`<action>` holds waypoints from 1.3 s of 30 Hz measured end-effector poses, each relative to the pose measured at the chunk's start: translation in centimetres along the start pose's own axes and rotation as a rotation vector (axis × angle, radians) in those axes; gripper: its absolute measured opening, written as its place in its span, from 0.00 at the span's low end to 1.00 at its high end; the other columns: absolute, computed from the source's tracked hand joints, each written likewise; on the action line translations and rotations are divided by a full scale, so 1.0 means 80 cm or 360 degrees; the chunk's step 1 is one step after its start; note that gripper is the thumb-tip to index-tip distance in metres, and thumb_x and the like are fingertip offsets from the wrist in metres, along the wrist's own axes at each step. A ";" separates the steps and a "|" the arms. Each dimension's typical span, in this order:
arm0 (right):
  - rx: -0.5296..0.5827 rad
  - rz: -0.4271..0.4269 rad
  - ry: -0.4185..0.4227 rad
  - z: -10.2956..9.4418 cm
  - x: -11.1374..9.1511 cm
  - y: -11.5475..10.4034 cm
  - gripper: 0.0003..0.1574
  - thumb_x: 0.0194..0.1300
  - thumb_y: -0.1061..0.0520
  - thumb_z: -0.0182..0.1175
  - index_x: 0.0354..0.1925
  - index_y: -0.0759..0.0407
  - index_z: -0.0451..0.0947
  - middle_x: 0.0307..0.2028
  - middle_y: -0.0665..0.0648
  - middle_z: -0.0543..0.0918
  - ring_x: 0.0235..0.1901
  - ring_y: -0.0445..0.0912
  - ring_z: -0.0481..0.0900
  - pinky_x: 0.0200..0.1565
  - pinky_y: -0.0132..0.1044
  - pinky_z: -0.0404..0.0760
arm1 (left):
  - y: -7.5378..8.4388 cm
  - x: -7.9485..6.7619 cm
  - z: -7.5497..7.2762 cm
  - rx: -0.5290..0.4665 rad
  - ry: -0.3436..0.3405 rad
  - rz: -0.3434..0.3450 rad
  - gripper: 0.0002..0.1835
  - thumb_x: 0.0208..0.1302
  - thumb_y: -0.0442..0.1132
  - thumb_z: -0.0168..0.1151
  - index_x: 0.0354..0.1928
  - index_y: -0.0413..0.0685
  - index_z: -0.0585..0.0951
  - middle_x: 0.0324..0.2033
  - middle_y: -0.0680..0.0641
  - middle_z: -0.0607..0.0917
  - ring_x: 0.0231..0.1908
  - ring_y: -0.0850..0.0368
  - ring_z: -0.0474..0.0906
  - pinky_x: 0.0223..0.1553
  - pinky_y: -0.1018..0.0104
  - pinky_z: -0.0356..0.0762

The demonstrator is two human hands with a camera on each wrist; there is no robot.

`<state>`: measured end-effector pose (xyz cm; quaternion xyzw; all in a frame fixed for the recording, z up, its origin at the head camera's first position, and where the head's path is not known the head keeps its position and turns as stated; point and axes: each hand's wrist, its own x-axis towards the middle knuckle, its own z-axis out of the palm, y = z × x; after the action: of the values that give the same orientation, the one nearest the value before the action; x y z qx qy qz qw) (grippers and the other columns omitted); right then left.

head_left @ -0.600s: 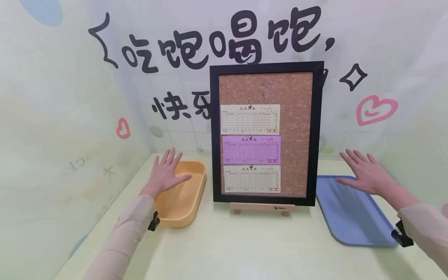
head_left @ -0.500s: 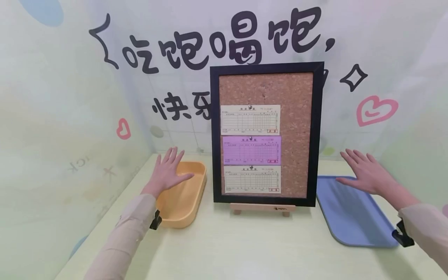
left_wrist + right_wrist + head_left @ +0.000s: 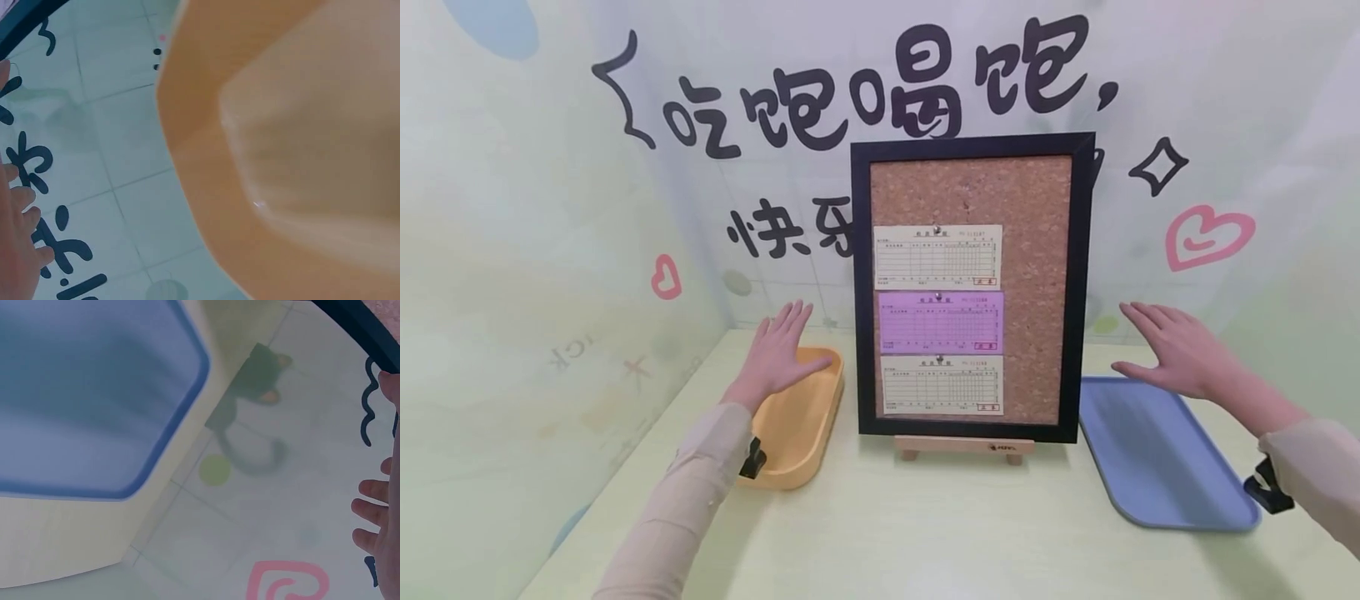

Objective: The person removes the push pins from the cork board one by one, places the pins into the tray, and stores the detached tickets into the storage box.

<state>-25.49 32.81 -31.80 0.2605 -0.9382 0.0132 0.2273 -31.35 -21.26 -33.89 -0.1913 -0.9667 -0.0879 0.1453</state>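
Note:
My left hand (image 3: pixel 781 354) hovers over the orange tray (image 3: pixel 823 446), fingers straight, thumb spread toward the board. On the other side my right hand (image 3: pixel 1183 354) is held above the blue tray (image 3: pixel 1172 450), its fingers also straight. Neither hand holds anything. Between them a black-framed cork board (image 3: pixel 1037 292) stands upright. Pinned down its left side are a white receipt slip (image 3: pixel 937 260) on top, a purple receipt slip (image 3: pixel 940 325) in the middle and another white receipt slip (image 3: pixel 942 387) below. In the left wrist view the orange tray's inside fills the right part.
A small wooden stand (image 3: pixel 962 448) supports the board on the pale table (image 3: pixel 925 533). Close behind is a printed wall sheet (image 3: pixel 790 192) with black lettering and pink hearts. A similar sheet (image 3: pixel 550 292) closes off the left side.
My left hand has moved up and to the right, toward the board. My right hand has risen slightly. The board, slips and trays stay where they were.

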 end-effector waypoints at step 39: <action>0.0249 -0.0160 0.0438 -0.025 0.047 -0.043 0.37 0.45 0.56 0.68 0.53 0.70 0.68 0.44 0.69 0.77 0.44 0.61 0.74 0.44 0.55 0.73 | 0.100 0.099 -0.050 -0.0427 0.0543 0.0056 0.45 0.52 0.60 0.61 0.69 0.59 0.52 0.64 0.41 0.62 0.65 0.47 0.54 0.58 0.48 0.62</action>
<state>-25.82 28.29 -28.70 0.3199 -0.8801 0.1103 0.3331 -34.23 -12.14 -26.73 -0.2079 -0.9044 -0.2443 0.2815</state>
